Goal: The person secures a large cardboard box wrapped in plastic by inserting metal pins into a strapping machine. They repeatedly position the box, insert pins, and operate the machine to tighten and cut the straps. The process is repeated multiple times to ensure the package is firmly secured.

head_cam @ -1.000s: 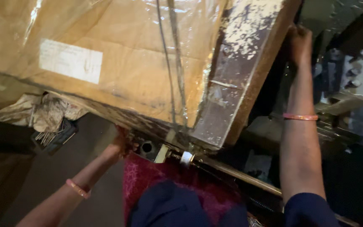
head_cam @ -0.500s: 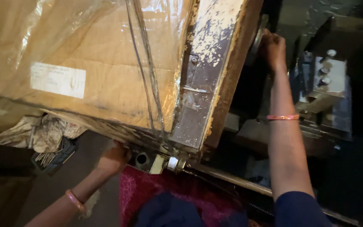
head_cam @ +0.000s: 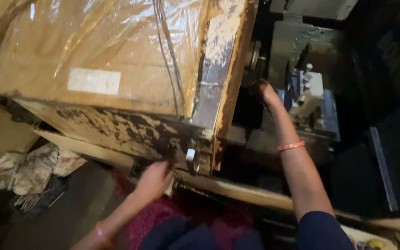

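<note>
A: Which step was in hand?

B: Looked like steadying the big worn wooden board (head_cam: pixel 116 125) w/ plastic sheet (head_cam: pixel 84 51) and cardboard over it. Left hand (head_cam: pixel 153 180) was up under the board's lower front edge, near the small metal fitting (head_cam: pixel 191 156) at the corner. Fingers were tucked beneath, so I couldn't tell if they gripped or just pressed.

A: And the right?

B: Right hand (head_cam: pixel 264 90) reached deep beside the board's right edge, at the dark machine (head_cam: pixel 311 97). Grip hidden in shadow, can't tell.

A: Next move would need what?

B: My guess: firm hold at both ends, slow shift, watching that corner fitting.

A: Room to move?

B: Tight on the right, the arm sat betw. board edge and machine parts. More open low left, by the crumpled rags (head_cam: pixel 33 169) on the floor.
</note>
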Action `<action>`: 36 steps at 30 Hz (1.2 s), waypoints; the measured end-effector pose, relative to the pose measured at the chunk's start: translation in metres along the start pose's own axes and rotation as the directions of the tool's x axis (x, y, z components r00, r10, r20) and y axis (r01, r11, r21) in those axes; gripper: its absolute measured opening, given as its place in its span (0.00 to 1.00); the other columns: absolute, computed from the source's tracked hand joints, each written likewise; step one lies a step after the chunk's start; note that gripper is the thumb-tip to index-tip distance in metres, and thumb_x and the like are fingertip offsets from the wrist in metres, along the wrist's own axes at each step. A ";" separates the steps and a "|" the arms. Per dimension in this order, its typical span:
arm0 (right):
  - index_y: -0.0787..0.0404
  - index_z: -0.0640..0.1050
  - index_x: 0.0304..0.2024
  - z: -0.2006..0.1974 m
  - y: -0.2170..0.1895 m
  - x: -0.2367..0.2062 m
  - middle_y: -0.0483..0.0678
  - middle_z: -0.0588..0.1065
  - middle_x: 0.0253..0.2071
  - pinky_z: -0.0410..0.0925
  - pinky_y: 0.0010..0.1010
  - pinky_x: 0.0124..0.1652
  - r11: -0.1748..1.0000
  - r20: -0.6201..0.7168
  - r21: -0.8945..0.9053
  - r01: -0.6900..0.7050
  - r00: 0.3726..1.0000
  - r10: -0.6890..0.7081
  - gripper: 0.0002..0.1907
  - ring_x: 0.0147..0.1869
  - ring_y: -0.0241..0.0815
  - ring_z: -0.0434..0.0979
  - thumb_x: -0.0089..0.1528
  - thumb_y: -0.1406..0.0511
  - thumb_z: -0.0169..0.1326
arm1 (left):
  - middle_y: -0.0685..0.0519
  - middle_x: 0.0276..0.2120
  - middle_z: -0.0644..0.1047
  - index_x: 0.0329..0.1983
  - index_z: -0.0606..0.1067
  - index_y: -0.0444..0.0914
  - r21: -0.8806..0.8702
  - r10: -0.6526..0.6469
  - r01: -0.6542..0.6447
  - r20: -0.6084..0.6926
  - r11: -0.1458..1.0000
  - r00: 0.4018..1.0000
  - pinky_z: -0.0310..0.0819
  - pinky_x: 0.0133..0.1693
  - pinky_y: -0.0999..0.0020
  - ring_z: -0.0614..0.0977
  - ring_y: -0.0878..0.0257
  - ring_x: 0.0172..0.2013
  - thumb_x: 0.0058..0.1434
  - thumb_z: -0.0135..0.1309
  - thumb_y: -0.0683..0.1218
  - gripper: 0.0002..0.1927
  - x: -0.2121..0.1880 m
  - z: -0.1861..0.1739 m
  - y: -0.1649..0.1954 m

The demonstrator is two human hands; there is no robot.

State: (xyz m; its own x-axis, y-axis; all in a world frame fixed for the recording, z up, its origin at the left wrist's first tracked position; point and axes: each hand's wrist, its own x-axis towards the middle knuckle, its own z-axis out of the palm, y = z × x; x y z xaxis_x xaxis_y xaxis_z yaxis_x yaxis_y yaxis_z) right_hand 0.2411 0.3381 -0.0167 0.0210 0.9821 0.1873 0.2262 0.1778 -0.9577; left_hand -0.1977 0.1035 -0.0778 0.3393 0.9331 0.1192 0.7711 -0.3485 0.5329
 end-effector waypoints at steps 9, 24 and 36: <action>0.68 0.76 0.57 -0.034 -0.048 -0.132 0.54 0.79 0.48 0.69 0.25 0.41 0.952 0.407 0.186 -0.241 0.901 0.148 0.24 0.43 0.36 0.77 0.57 0.74 0.51 | 0.26 0.68 0.57 0.72 0.48 0.20 -0.403 -0.017 -0.176 -0.433 0.898 0.901 0.50 0.65 0.48 0.56 0.34 0.69 0.65 0.53 0.38 0.39 -0.011 0.081 0.091; 0.65 0.77 0.50 -0.099 -0.046 -0.283 0.56 0.81 0.51 0.75 0.29 0.45 0.928 0.393 0.344 -0.143 0.920 -0.004 0.12 0.43 0.38 0.81 0.63 0.73 0.55 | 0.31 0.59 0.63 0.65 0.54 0.21 -0.356 -0.043 -0.088 -0.344 0.930 0.938 0.51 0.69 0.54 0.64 0.39 0.63 0.57 0.54 0.42 0.37 -0.019 0.095 0.158; 0.55 0.81 0.54 -0.195 -0.058 -0.506 0.53 0.82 0.43 0.72 0.45 0.46 0.440 -0.094 -0.837 -0.326 0.877 0.471 0.18 0.45 0.53 0.82 0.65 0.56 0.54 | 0.12 0.66 0.51 0.66 0.40 0.10 -0.223 0.426 -0.410 0.023 0.884 0.905 0.47 0.74 0.45 0.55 0.24 0.70 0.60 0.56 0.41 0.47 -0.060 0.135 0.314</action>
State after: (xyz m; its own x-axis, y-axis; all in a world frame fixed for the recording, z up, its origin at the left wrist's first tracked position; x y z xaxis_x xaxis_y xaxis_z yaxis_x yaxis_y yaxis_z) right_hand 0.4075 -0.1813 -0.0135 0.2161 0.9393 -0.2666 0.9079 -0.2938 -0.2991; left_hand 0.0969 -0.0737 -0.0308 0.6474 0.6937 0.3156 0.4226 -0.6714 0.6088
